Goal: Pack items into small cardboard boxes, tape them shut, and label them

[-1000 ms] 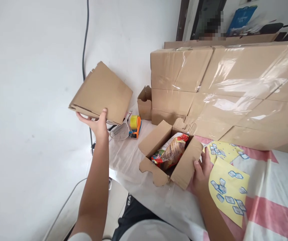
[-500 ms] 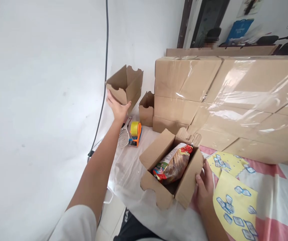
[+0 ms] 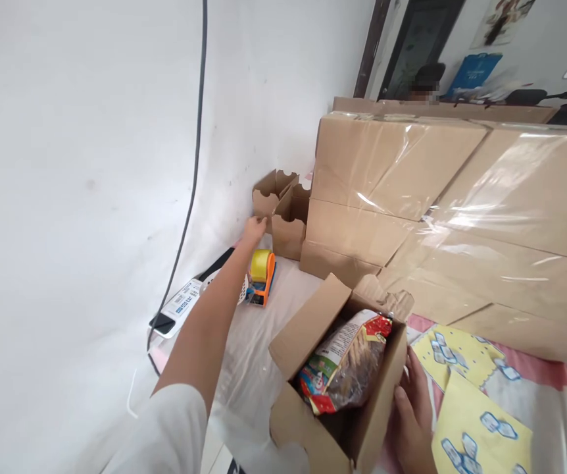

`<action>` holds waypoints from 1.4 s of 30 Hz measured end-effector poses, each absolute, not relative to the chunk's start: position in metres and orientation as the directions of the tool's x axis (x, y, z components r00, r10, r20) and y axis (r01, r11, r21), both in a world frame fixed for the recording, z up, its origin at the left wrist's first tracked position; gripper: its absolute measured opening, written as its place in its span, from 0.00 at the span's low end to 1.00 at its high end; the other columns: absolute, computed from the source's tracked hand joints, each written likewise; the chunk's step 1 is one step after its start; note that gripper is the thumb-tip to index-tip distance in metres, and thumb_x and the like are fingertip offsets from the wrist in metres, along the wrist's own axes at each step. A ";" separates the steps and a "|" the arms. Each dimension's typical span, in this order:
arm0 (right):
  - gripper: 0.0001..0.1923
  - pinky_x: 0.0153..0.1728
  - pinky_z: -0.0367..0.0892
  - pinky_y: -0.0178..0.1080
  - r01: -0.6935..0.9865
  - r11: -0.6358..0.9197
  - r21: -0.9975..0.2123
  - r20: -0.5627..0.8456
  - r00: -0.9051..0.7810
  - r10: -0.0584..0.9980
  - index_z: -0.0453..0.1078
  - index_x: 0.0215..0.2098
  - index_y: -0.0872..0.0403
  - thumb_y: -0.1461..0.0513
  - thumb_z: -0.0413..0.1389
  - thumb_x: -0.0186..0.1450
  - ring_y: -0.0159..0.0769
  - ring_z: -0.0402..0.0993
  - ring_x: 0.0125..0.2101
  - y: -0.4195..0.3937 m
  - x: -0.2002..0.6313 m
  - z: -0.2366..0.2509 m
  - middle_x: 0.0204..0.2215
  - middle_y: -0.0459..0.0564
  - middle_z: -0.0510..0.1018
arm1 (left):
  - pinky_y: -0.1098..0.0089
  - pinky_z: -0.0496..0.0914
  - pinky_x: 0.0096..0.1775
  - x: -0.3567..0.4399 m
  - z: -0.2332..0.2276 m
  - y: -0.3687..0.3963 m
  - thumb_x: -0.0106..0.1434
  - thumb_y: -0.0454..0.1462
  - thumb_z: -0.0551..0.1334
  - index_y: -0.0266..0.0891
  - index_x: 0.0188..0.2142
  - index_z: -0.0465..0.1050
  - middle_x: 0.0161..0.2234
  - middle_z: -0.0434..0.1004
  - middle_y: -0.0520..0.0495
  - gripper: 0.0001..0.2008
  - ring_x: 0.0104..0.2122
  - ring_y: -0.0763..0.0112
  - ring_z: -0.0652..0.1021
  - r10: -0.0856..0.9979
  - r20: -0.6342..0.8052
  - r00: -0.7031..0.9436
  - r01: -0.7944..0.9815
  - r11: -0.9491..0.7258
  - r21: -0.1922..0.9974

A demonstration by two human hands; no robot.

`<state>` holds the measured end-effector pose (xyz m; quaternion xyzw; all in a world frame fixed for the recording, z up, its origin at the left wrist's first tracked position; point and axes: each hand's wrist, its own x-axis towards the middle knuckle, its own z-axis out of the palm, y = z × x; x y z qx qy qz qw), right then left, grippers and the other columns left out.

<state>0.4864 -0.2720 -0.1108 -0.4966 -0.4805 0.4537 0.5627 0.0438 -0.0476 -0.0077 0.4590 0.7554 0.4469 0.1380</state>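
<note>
At the near edge of the table, the right hand [image 3: 414, 415] lies flat against the outer wall of an open cardboard box [image 3: 335, 388], fingers spread along the board and the thumb at its corner, bracing rather than pinching. The box stands with its flaps up and holds a clear snack packet [image 3: 345, 365] printed in red, green and white; a cartoon face shows near its lower end, but the lettering is too small to read. Just right of the hand lie yellow sheets [image 3: 475, 424] carrying rows of small blue-and-white stickers, resting on a red-and-white striped cloth [image 3: 550, 388].

Farther out, the left hand [image 3: 254, 230] stretches across the white table cover [image 3: 254, 329], fingers loosely open, its tips at the base of a small empty cardboard box [image 3: 270, 196] that stands against the wall; whether they touch it cannot be told. A second small box [image 3: 291, 227] stands just beside it. Under the forearm sits an orange tape dispenser [image 3: 262, 276] with a yellow roll, and near the wall a phone [image 3: 177, 309] bearing a white printed label, its text unreadable.

Beyond, large cartons [image 3: 436, 197] wrapped in clear film stack along the back.
</note>
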 end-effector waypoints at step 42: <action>0.10 0.27 0.71 0.46 -0.007 0.422 -0.907 0.419 0.107 0.902 0.80 0.42 0.45 0.58 0.63 0.62 0.37 0.68 0.19 -0.346 0.525 -0.021 0.22 0.44 0.76 | 0.56 0.73 0.55 0.206 -0.048 -0.396 0.71 0.55 0.49 0.46 0.53 0.74 0.51 0.80 0.43 0.25 0.53 0.55 0.79 0.745 0.258 -0.615 0.347 -0.039 0.937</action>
